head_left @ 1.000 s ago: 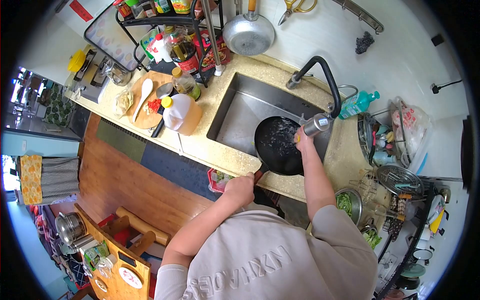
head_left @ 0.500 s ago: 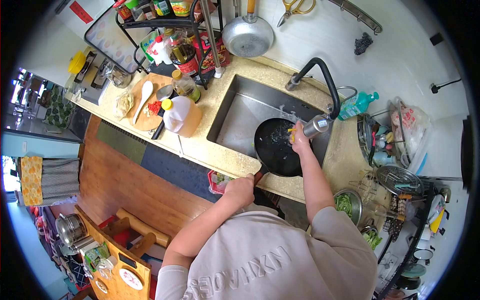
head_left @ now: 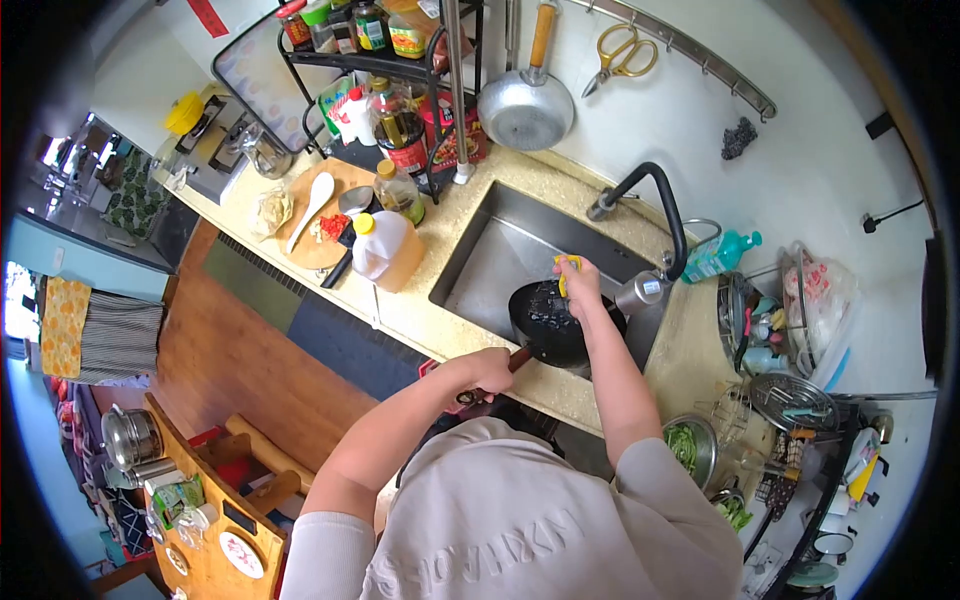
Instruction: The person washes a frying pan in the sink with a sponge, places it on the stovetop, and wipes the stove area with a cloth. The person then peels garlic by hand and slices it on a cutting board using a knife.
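My left hand (head_left: 487, 372) is closed round the handle of a black wok (head_left: 545, 330) in the sink (head_left: 490, 240). The wok is tilted, and water glistens on its dark inside. At the wok's far rim my right hand (head_left: 582, 285) grips a small yellow sponge (head_left: 567, 268), partly hidden by the fingers. Right beside this hand is the silver spout end of the black faucet (head_left: 640, 291).
Left of the sink stand a jug of amber liquid (head_left: 388, 252), a glass bottle (head_left: 398, 192) and a round cutting board (head_left: 310, 255). To the right are a teal soap bottle (head_left: 722, 256), a dish rack (head_left: 740, 310) and a bowl of greens (head_left: 690, 447).
The wok has tipped, its inside now showing as a narrower oval. My right hand has moved with the sponge to the far rim. The whole view has shifted a little.
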`<state>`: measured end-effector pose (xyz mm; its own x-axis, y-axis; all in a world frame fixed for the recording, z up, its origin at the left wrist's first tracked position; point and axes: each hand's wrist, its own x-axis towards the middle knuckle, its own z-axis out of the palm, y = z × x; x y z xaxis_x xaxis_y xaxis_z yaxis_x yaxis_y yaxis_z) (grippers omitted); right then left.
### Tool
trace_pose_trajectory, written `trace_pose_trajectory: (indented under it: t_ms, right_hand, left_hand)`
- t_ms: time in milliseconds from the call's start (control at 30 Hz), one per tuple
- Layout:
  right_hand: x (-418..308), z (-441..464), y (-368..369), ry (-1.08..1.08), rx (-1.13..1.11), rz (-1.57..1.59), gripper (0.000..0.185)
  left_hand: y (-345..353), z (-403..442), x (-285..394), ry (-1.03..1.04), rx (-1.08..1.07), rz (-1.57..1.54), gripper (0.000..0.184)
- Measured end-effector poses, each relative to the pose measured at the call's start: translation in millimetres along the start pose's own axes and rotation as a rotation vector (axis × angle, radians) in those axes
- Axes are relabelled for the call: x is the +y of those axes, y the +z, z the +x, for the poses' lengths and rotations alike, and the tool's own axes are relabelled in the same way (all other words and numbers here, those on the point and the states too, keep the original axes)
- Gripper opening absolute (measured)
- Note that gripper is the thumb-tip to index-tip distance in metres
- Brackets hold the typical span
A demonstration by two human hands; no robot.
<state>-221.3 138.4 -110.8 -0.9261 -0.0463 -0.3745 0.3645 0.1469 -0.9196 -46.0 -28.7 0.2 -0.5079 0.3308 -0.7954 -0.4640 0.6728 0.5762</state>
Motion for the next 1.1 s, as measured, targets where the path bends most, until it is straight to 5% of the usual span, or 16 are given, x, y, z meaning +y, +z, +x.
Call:
trace_pose_trajectory:
  t_ms: [200, 267, 467, 533, 767, 800, 867, 1100]
  right_hand:
    - [-22.0, 4.7, 13.1, -0.05, 0.047, 0.104, 0.022]
    - [-29.0, 3.1, 20.7, -0.119, 0.107, -0.147, 0.023]
    - [-25.3, 33.5, 31.5, -0.208, 0.187, -0.405, 0.028]
    - [-36.6, 31.0, 34.3, -0.412, 0.184, -0.71, 0.025]
    - [-99.4, 15.7, 44.9, -0.438, 0.107, -0.919, 0.022]
    - [-113.3, 15.7, 42.5, -0.44, 0.116, -0.917, 0.022]
    - [-149.9, 17.4, 35.7, -0.771, 0.335, -0.758, 0.022]
    - [-310.9, 80.9, -32.7, -1.103, 0.81, -0.303, 0.022]
  left_hand:
    - [-3.1, 18.1, -22.2, -0.006, -0.059, -0.505, 0.032]
    - [-2.5, 16.1, -25.6, -0.011, -0.044, -0.646, 0.008]
    - [-0.5, 23.8, -45.0, -0.035, -0.055, -0.786, 0.016]
    - [-1.9, 22.5, -47.6, -0.018, -0.051, -0.867, 0.014]
    - [-6.1, 21.9, -58.7, -0.015, -0.125, -0.907, 0.012]
    - [-8.3, 19.6, -57.9, -0.011, -0.127, -0.899, 0.012]
    - [-10.5, 15.3, -58.6, 0.003, -0.097, -0.897, 0.016]
    - [-15.6, -4.1, -64.3, 0.004, 0.038, -0.792, 0.031]
